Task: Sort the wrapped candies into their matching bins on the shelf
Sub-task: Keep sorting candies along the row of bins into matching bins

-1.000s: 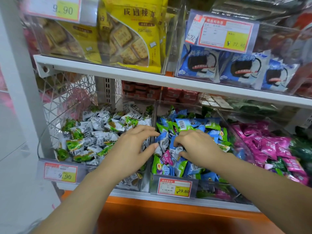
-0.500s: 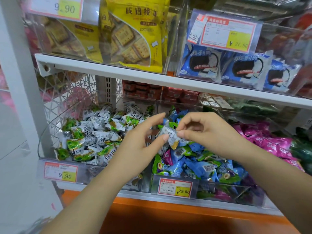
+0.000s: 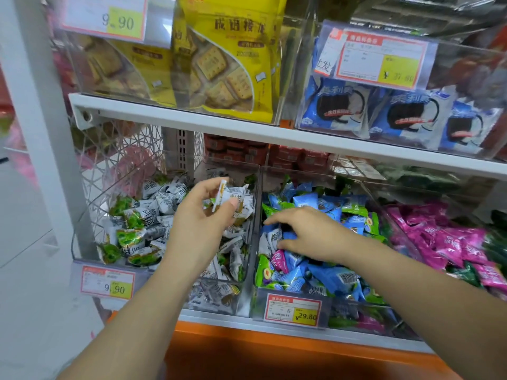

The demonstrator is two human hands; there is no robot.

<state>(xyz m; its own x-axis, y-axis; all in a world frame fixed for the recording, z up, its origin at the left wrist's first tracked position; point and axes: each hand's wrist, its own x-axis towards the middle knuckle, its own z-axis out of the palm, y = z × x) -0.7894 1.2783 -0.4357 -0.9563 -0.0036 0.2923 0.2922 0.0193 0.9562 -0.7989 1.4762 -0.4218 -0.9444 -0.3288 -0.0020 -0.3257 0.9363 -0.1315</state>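
My left hand (image 3: 203, 215) pinches a white wrapped candy (image 3: 222, 194) between thumb and fingers, held above the left clear bin (image 3: 90, 204) of white-and-green candies (image 3: 137, 223). My right hand (image 3: 307, 234) lies palm down in the middle bin (image 3: 256, 215), its fingers spread over the blue and green candies (image 3: 323, 278). A couple of white candies (image 3: 270, 239) and a pink one (image 3: 277, 261) lie among the blue ones by its fingertips. Whether the right hand holds anything is hidden under its palm.
A bin of pink candies (image 3: 450, 242) stands to the right. The upper shelf (image 3: 247, 133) carries yellow biscuit bags (image 3: 233, 64) and blue cookie packs (image 3: 337, 108) close overhead. Price tags (image 3: 293, 309) hang on the bin fronts. An orange ledge (image 3: 274, 349) runs below.
My left hand took the white candy from my right hand and carried it left over the white bin. My right hand went back down onto the blue candies.
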